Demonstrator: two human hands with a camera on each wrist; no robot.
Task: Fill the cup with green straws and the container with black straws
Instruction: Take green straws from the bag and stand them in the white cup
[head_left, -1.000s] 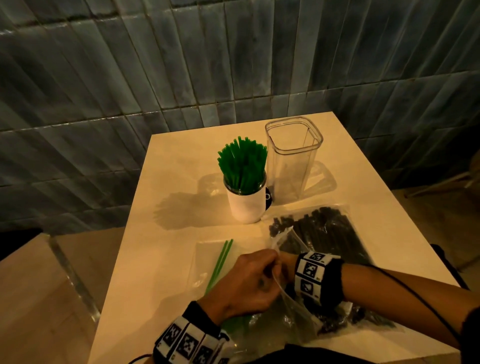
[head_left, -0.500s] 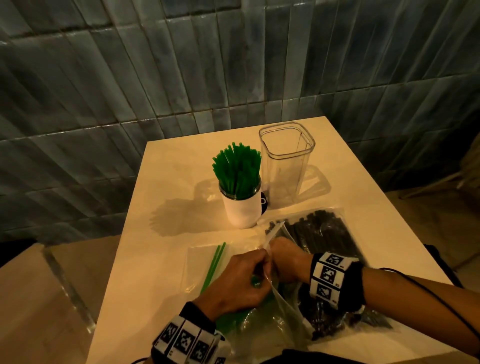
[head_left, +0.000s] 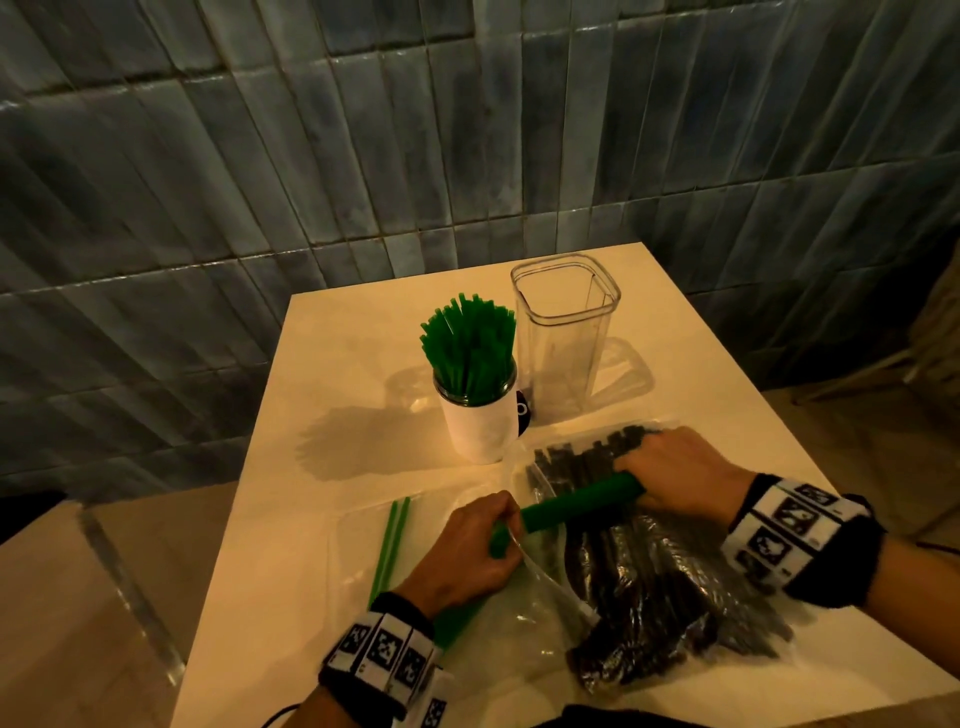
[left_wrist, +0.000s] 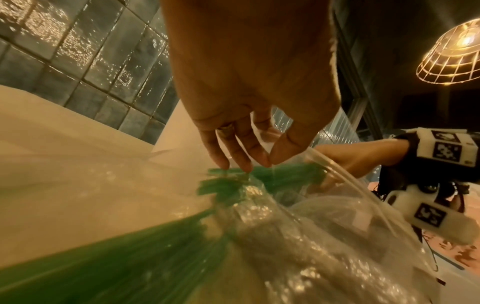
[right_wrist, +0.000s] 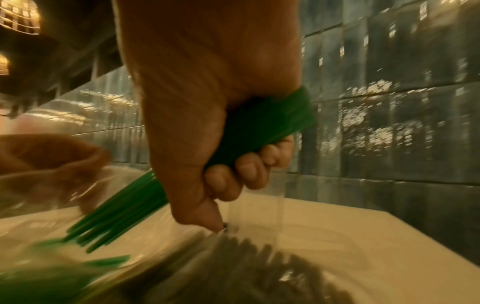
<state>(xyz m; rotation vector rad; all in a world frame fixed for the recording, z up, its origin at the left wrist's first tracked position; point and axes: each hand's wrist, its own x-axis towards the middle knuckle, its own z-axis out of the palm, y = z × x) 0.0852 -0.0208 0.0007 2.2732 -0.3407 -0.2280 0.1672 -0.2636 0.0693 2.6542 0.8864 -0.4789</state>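
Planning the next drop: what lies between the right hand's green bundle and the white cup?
In the head view, the mouth end of the bag of black straws lies between the right hand, gripping the green bundle, and the cup.

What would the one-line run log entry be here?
right hand: grips green straw bundle | left hand: pinches bag mouth | cup: green straws | container: empty

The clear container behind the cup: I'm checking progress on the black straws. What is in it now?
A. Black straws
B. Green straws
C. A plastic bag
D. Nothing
D: the clear container stands empty, while the black straws lie bagged on the table.
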